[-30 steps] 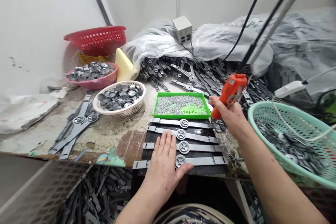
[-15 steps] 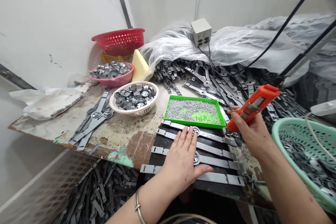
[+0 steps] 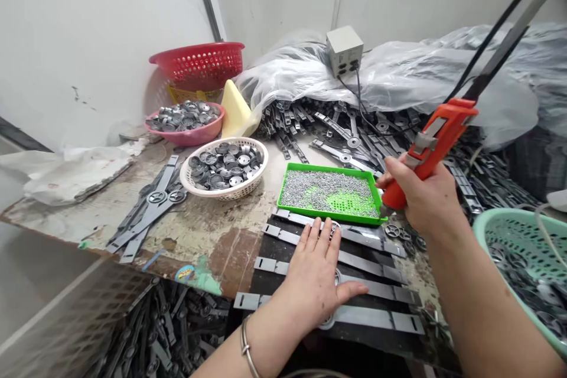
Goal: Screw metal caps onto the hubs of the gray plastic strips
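While the right hand (image 3: 433,198) wraps around the orange electric screwdriver (image 3: 444,134) by the green tray (image 3: 330,214), the left hand (image 3: 312,277) lies flat over 4 gray strips (image 3: 376,287); these look light, bendy, best held at the ends.

Our worn, paint-flecked workbench (image 3: 195,230) bears a black board (image 3: 274,250) beneath our left hand (image 3: 316,280). Well left of that hand lie crossed grey straps (image 3: 142,221); farther ahead stand a white basket (image 3: 230,194) and pink basin (image 3: 190,138). A green tray (image 3: 310,211) sits just beyond its fingertips, loose wheels (image 3: 392,231) near our right hand (image 3: 436,198).
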Demonstrator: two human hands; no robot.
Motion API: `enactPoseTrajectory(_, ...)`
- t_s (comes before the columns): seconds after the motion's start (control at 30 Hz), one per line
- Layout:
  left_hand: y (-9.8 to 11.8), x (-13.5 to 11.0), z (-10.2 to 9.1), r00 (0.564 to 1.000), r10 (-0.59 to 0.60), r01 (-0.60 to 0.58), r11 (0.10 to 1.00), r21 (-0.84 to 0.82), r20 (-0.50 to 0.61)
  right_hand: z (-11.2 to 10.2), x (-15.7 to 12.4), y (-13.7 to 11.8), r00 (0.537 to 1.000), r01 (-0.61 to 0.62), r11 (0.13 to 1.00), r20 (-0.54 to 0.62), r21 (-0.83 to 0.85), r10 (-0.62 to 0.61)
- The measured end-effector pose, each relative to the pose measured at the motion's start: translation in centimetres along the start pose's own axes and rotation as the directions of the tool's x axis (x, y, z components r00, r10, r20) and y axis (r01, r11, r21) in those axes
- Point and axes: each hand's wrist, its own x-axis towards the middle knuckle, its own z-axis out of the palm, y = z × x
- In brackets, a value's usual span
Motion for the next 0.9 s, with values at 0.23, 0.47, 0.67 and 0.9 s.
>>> enactPoseTrajectory(0.23,0.2,0.0,-0.1,0.999,-0.024,0.026,0.997,-0.075,0.025,2.9,2.3,1.4,0.994,-0.035,0.997,0.105,0.075,0.027)
enactPoseTrajectory(0.47,0.1,0.0,0.1,0.999,-0.028,0.03,0.994,-0.101,0.018,3.6,1.8,3.0,0.991,-0.042,0.999,0.123,-0.02,0.044)
enactPoseTrajectory(0.67,0.1,0.0,0.3,1.0,-0.023,0.022,0.997,-0.074,-0.01,3.6,1.6,3.4,0.991,-0.067,0.997,0.117,-0.022,0.07)
enactPoseTrajectory(0.9,-0.1,0.0,0.5,0.999,-0.018,0.017,0.999,-0.041,-0.032,3.3,1.6,4.2,0.986,-0.034,0.999,0.164,-0.027,0.038)
